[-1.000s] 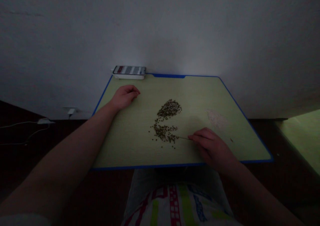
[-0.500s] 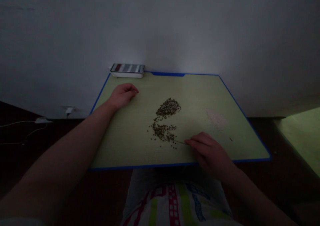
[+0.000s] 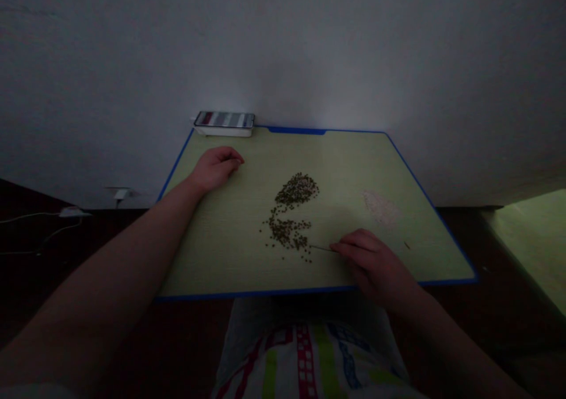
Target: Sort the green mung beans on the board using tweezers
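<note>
My right hand (image 3: 374,263) pinches a thin, needle-like stick (image 3: 322,248) whose tip points left at the near edge of some scattered small brown beads or seeds (image 3: 283,233). Behind these lies a denser pile of the same dark grains (image 3: 298,188), with paler bits mixed in. To the right of the piles is a patch of tiny pale grains (image 3: 381,207). My left hand (image 3: 216,168) rests on the left of the board with its fingers curled together; whether anything is between them is hidden.
The pale board (image 3: 230,257) has a blue rim and stands against the wall. A phone (image 3: 224,119) lies on a white box at its back left corner. A small dark sliver (image 3: 407,245) lies at the right. Cables and a plug (image 3: 121,194) are at the far left.
My right hand has drawn slightly right and away from me, pulling the stick's tip off the scattered grains. My left hand has stayed in place.
</note>
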Available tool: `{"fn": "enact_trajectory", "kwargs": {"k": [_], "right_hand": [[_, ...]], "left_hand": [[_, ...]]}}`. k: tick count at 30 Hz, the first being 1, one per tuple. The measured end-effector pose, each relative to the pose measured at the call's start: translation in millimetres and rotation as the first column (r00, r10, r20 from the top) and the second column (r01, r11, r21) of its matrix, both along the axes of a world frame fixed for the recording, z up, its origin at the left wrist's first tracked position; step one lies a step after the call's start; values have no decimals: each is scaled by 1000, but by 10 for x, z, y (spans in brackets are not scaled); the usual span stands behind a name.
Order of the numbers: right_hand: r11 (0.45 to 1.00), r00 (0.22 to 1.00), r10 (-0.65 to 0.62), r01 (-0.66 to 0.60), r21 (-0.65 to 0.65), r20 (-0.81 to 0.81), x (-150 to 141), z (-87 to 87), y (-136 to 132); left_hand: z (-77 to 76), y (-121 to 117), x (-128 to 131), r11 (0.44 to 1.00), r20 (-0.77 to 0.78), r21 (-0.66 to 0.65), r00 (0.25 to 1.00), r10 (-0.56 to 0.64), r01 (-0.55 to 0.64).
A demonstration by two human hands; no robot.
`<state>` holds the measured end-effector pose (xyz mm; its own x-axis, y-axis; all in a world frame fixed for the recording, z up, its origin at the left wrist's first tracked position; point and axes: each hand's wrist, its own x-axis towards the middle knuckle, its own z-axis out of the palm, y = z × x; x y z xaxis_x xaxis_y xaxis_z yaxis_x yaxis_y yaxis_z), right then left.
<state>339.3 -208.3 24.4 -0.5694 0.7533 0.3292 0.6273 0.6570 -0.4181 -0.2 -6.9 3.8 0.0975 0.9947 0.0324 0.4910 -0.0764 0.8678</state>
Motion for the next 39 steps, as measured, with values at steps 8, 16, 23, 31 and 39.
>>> {"fn": "enact_trajectory", "kwargs": {"k": [8,16,23,31,39], "right_hand": [[999,1000,3,-3,-32,-5,-61,-5,-57],[999,998,-49,49,21,31,-65,-39,-26],[997,996,-77,76,25,36,-64,-56,-15],[997,996,-82,82,4,31,-96,-29,7],[997,997,-74,73,15,30,-106,-38,47]], "left_hand": [[19,-12,14,1000,10,-11,1000,7,-7],[-42,34,-33,999,-40,40,999,-34,35],[-9,11,-22,999,-57,36,998,-37,39],[13,-9,-9,999,-74,35,997,-15,17],[-18,13,-27,999,-27,23,999,-22,22]]}}
